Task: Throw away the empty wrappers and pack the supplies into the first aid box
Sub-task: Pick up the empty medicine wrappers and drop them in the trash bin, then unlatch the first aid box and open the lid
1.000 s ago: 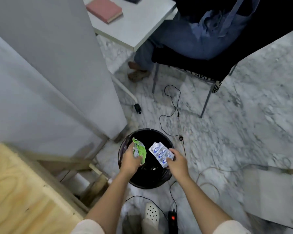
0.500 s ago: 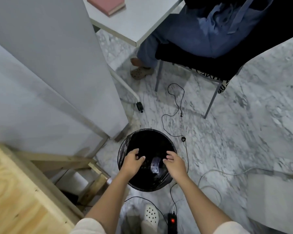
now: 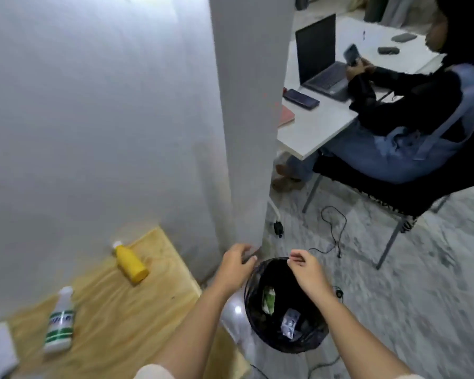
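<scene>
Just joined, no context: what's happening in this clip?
A person is clearing first aid clutter. Both the left hand and right hand are empty, hovering above a black-lined round trash bin. A green wrapper and a clear blue-printed wrapper lie inside it. On the light plywood table, a yellow plastic bottle and a white bottle with green label lie unpacked. No first aid box is visible.

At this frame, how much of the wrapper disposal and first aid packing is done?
Done: a green wrapper and a clear blue-printed wrapper lie inside the black bin. In hand: nothing; the left hand and right hand hover empty above the bin rim. Left: the yellow bottle and the green-labelled white bottle lie unpacked on the wooden table. No first aid box is in view.
</scene>
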